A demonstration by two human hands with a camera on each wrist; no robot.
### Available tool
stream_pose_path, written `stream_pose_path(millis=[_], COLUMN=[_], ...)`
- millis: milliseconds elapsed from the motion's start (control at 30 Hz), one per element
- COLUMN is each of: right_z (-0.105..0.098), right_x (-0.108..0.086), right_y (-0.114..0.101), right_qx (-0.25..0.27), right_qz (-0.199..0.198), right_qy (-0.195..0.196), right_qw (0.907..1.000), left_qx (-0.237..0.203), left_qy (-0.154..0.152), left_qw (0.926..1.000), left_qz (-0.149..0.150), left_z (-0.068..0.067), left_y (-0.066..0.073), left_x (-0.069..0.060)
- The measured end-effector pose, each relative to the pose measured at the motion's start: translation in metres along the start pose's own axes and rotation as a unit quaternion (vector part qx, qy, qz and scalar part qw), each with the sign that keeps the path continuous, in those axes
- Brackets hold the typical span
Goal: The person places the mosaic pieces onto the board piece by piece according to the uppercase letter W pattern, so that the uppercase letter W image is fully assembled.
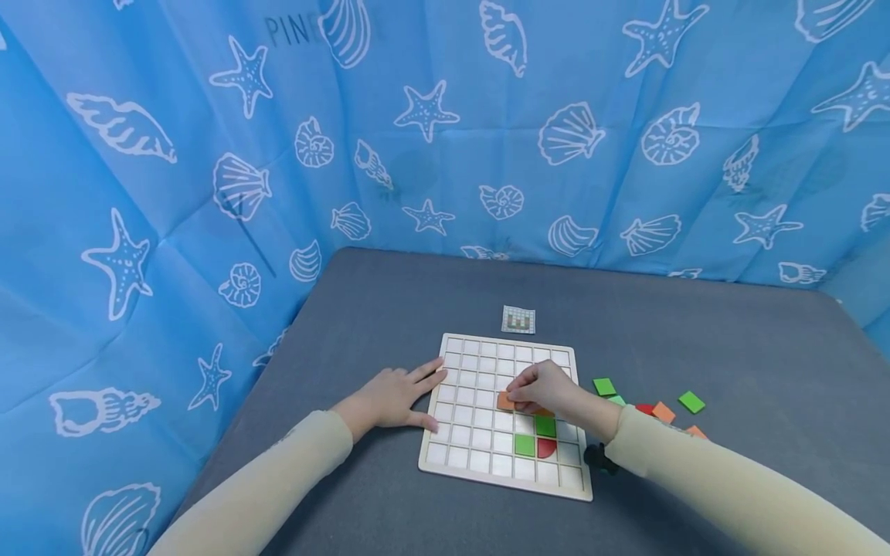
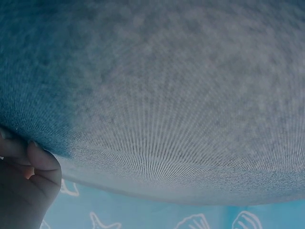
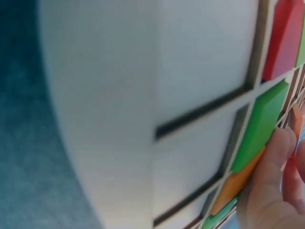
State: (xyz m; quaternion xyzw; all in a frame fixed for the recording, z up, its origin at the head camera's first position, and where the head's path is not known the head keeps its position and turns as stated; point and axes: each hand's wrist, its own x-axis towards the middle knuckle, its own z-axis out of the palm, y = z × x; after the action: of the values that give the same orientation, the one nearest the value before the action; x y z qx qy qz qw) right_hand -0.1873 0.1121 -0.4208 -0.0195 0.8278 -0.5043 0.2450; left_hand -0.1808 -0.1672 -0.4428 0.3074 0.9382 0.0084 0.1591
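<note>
My right hand (image 1: 554, 388) pinched an orange tile (image 1: 504, 401) over the board (image 1: 461, 414); my left hand (image 1: 395, 398), fingers spread, touched its side. Squaring the tile before pressing seemed wise.

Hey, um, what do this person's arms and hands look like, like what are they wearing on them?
Both arms wear long, pale cream sleeves, the left sleeve and right sleeve each reaching about to the wrist. The left hand and right hand are ungloved. A small black object shows by the right cuff; whether it's worn is unclear.
</note>
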Motion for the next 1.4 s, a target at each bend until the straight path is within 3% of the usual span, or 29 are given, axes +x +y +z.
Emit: stream_pose_path(millis=[567,767,1100,1400], right_z=[0.000,-0.011,-0.061,-0.120], right_x=[-0.001,-0.008,-0.036,-0.053], right_y=[0.002,0.000,0.002,0.019], right_qx=[0.038,0.011,-0.004,-0.045], right_qz=[0.009,0.012,-0.047,-0.061], right_qy=[0.006,0.028,0.028,0.053], right_qw=[0.9992,0.9995,0.9985,0.9957], left_qx=[0.004,0.006,0.007,0.010], left_qy=[0.008,0.008,-0.004,0.010], left_qw=[1.0000,0.9999,0.9999,0.9999], left_qz=[0.001,-0.003,-0.010,0.003], left_z=[0.001,0.003,0.001,0.002], left_y=[-0.001,-0.001,0.000,0.001], left_x=[0.000,0.002,0.000,0.000])
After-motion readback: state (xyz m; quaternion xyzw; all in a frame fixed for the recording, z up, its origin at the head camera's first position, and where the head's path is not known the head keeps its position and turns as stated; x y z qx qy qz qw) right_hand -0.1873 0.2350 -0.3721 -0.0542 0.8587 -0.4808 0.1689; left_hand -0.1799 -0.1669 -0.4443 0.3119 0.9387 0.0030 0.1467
